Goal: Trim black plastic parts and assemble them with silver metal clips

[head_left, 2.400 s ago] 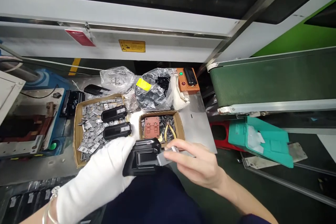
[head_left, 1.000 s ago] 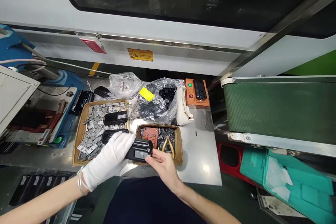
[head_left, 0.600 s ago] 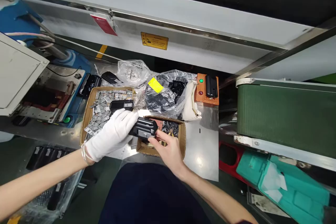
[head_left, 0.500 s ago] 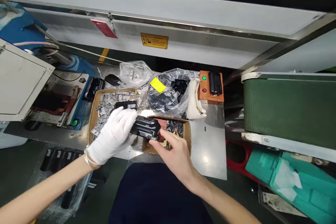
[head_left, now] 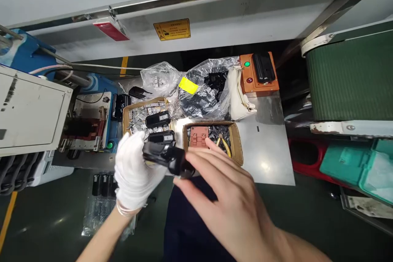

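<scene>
My left hand point(head_left: 135, 172), in a white glove, is closed round one end of a black plastic housing point(head_left: 167, 158) held above the table's front edge. My bare right hand point(head_left: 227, 196) lies beside the housing's other end with its fingers stretched out and apart, fingertips touching or nearly touching the part. Just behind the hands stand a small cardboard box point(head_left: 236, 147) with a brown block, dark parts and yellow-handled pliers, and a larger cardboard box point(head_left: 126, 115) of silver metal pieces with two black housings on top.
Two clear plastic bags of parts point(head_left: 202, 90) lie at the back of the metal table point(head_left: 267, 151). An orange control box point(head_left: 259, 73) stands at the back right. A green conveyor belt point(head_left: 350, 73) is at right, a blue press machine point(head_left: 92, 118) at left.
The view has swung and both hands have come nearer to me. The housing has left the small box area. My right hand has opened from a pinch to stretched fingers.
</scene>
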Action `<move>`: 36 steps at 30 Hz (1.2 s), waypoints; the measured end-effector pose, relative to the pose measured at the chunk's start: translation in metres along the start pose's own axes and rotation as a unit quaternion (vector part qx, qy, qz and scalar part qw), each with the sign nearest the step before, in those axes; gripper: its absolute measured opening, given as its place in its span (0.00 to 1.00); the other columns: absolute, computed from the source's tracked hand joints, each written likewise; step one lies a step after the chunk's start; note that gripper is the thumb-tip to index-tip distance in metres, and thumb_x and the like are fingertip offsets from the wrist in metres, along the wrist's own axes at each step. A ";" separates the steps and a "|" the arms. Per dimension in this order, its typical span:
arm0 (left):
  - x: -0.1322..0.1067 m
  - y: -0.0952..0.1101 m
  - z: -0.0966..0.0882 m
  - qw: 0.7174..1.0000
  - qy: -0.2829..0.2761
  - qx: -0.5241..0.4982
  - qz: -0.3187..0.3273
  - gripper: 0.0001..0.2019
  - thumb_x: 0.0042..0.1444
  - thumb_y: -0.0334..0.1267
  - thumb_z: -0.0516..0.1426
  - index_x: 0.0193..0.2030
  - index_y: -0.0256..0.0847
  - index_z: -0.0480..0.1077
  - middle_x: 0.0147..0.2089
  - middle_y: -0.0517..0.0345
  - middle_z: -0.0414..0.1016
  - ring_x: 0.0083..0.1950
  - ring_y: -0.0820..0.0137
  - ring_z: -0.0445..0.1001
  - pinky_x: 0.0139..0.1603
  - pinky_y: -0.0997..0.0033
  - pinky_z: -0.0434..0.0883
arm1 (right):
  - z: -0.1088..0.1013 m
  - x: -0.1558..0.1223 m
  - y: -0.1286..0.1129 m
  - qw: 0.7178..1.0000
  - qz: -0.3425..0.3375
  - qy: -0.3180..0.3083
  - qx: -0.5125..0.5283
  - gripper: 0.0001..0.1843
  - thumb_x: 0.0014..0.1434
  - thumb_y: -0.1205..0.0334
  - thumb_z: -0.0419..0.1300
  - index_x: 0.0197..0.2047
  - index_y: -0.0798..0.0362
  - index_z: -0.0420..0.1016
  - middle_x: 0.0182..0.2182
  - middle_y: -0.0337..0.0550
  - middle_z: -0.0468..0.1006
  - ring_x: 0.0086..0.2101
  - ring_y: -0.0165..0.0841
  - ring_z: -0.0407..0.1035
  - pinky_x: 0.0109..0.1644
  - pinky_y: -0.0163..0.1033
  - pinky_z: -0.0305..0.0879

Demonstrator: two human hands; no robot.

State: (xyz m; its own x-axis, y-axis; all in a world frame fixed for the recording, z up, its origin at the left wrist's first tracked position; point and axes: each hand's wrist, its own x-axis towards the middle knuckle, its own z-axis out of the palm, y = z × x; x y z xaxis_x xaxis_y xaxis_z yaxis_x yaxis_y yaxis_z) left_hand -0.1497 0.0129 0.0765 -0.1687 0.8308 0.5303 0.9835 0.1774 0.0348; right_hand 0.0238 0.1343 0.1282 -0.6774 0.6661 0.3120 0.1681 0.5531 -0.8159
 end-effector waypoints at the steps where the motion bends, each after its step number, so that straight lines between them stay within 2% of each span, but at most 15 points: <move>1: 0.002 -0.008 -0.002 0.999 -0.022 0.016 0.037 0.46 0.58 0.40 0.66 0.76 0.30 0.45 0.60 0.34 0.68 0.66 0.50 0.66 0.69 0.43 0.66 | 0.001 0.003 0.003 1.000 0.012 -0.026 -0.002 0.04 0.63 0.69 0.65 0.42 0.58 0.78 0.38 0.47 0.83 0.41 0.40 0.79 0.63 0.47 0.72; 3: 0.005 -0.022 -0.007 0.992 -0.068 0.050 0.091 0.49 0.56 0.40 0.67 0.75 0.27 0.45 0.59 0.33 0.68 0.65 0.48 0.67 0.69 0.42 0.67 | 0.005 0.008 0.013 0.996 0.044 -0.076 0.014 0.01 0.62 0.69 0.66 0.37 0.56 0.79 0.33 0.43 0.82 0.35 0.38 0.78 0.48 0.43 0.77; 6: 0.009 -0.036 -0.013 0.982 -0.114 0.086 0.126 0.41 0.58 0.38 0.65 0.72 0.21 0.51 0.59 0.35 0.69 0.62 0.49 0.69 0.66 0.46 0.69 | 0.018 0.013 0.027 0.988 0.094 -0.106 0.053 0.04 0.62 0.66 0.67 0.34 0.54 0.81 0.28 0.37 0.81 0.27 0.32 0.73 0.31 0.35 0.68; 10: 0.011 -0.043 -0.014 0.975 -0.142 0.108 0.136 0.34 0.61 0.39 0.61 0.67 0.18 0.55 0.58 0.35 0.68 0.59 0.49 0.70 0.62 0.46 0.71 | 0.034 0.009 0.033 0.988 0.117 -0.077 0.065 0.04 0.60 0.63 0.70 0.36 0.55 0.83 0.27 0.36 0.82 0.23 0.27 0.68 0.31 0.32 0.62; 15: 0.009 -0.054 -0.008 0.978 -0.069 0.093 0.174 0.37 0.56 0.42 0.62 0.66 0.20 0.57 0.51 0.33 0.73 0.51 0.48 0.74 0.52 0.43 0.77 | 0.041 0.003 0.030 0.988 0.122 -0.054 0.072 0.08 0.60 0.59 0.70 0.41 0.55 0.85 0.29 0.39 0.84 0.24 0.29 0.69 0.33 0.33 0.64; 17: 0.008 -0.056 -0.010 0.979 -0.048 0.100 0.169 0.39 0.55 0.43 0.63 0.68 0.21 0.56 0.52 0.33 0.73 0.51 0.47 0.75 0.54 0.41 0.77 | 0.038 0.004 0.028 0.992 0.086 -0.057 0.078 0.07 0.61 0.60 0.70 0.41 0.55 0.85 0.30 0.39 0.84 0.26 0.31 0.71 0.33 0.34 0.66; 19: 0.007 -0.051 -0.014 0.983 -0.013 0.115 0.142 0.43 0.55 0.42 0.65 0.71 0.23 0.53 0.54 0.35 0.71 0.55 0.48 0.73 0.59 0.41 0.75 | 0.032 0.007 0.023 0.995 0.007 -0.042 0.088 0.08 0.62 0.61 0.69 0.42 0.55 0.83 0.33 0.41 0.84 0.31 0.33 0.75 0.38 0.35 0.71; 21: 0.005 -0.039 -0.020 0.989 0.034 0.108 0.098 0.45 0.55 0.41 0.66 0.73 0.25 0.50 0.56 0.35 0.71 0.59 0.49 0.72 0.63 0.42 0.73 | 0.023 0.009 0.015 0.992 -0.079 -0.023 0.101 0.09 0.64 0.62 0.67 0.45 0.57 0.81 0.38 0.45 0.83 0.37 0.36 0.77 0.52 0.40 0.73; 23: 0.003 -0.023 -0.022 0.992 0.074 0.087 0.047 0.44 0.53 0.40 0.66 0.72 0.25 0.52 0.55 0.34 0.71 0.59 0.49 0.72 0.63 0.44 0.73 | 0.014 0.010 0.004 0.986 -0.123 -0.019 0.109 0.09 0.65 0.65 0.64 0.48 0.58 0.78 0.41 0.47 0.83 0.42 0.37 0.77 0.66 0.47 0.66; 24: 0.000 -0.015 -0.022 0.993 0.088 0.080 0.020 0.44 0.53 0.39 0.66 0.72 0.26 0.54 0.54 0.33 0.71 0.59 0.48 0.72 0.62 0.44 0.73 | 0.010 0.009 -0.001 0.986 -0.125 -0.024 0.110 0.09 0.65 0.67 0.64 0.49 0.58 0.77 0.43 0.48 0.82 0.44 0.37 0.76 0.69 0.48 0.62; 27: -0.013 0.004 -0.017 0.988 0.119 0.081 -0.060 0.41 0.55 0.38 0.66 0.72 0.29 0.54 0.54 0.32 0.72 0.58 0.46 0.73 0.58 0.45 0.75 | 0.006 0.007 -0.014 0.988 -0.107 -0.041 0.104 0.13 0.62 0.71 0.63 0.51 0.59 0.76 0.45 0.50 0.80 0.46 0.38 0.75 0.60 0.45 0.71; 29: -0.022 0.012 -0.017 0.986 0.106 0.069 -0.107 0.40 0.61 0.40 0.62 0.75 0.32 0.49 0.57 0.30 0.70 0.62 0.43 0.71 0.58 0.42 0.74 | 0.006 0.008 -0.016 0.986 -0.122 -0.057 0.095 0.13 0.63 0.72 0.62 0.51 0.61 0.75 0.43 0.51 0.79 0.43 0.38 0.74 0.50 0.43 0.75; 31: -0.028 0.017 -0.025 0.990 0.053 0.031 -0.125 0.43 0.63 0.45 0.60 0.76 0.31 0.43 0.63 0.25 0.66 0.68 0.39 0.65 0.63 0.35 0.69 | 0.004 0.012 -0.016 0.980 -0.164 -0.095 0.065 0.11 0.66 0.71 0.60 0.51 0.63 0.74 0.43 0.52 0.79 0.42 0.39 0.72 0.47 0.44 0.75; 33: -0.025 0.019 -0.041 0.995 -0.014 -0.018 -0.096 0.47 0.62 0.49 0.62 0.77 0.28 0.41 0.67 0.24 0.62 0.70 0.40 0.63 0.70 0.32 0.60 | -0.002 0.017 -0.016 0.963 -0.214 -0.163 0.006 0.11 0.69 0.69 0.57 0.52 0.65 0.74 0.43 0.54 0.78 0.43 0.41 0.71 0.46 0.46 0.75; 36: -0.010 0.019 -0.071 0.995 -0.059 -0.073 -0.022 0.43 0.62 0.44 0.63 0.75 0.26 0.46 0.65 0.31 0.68 0.66 0.53 0.69 0.77 0.42 0.51 | -0.014 0.023 -0.021 0.923 -0.272 -0.260 -0.079 0.13 0.70 0.69 0.55 0.54 0.67 0.73 0.44 0.55 0.76 0.43 0.43 0.70 0.44 0.47 0.75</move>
State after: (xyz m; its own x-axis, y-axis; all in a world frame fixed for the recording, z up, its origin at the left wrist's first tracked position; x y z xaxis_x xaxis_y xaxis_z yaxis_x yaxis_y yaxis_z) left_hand -0.1252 -0.0292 0.1322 -0.2090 0.8818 0.4227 0.9726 0.1427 0.1833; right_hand 0.0147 0.1450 0.1600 -0.9376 -0.0382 0.3457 -0.2232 0.8284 -0.5138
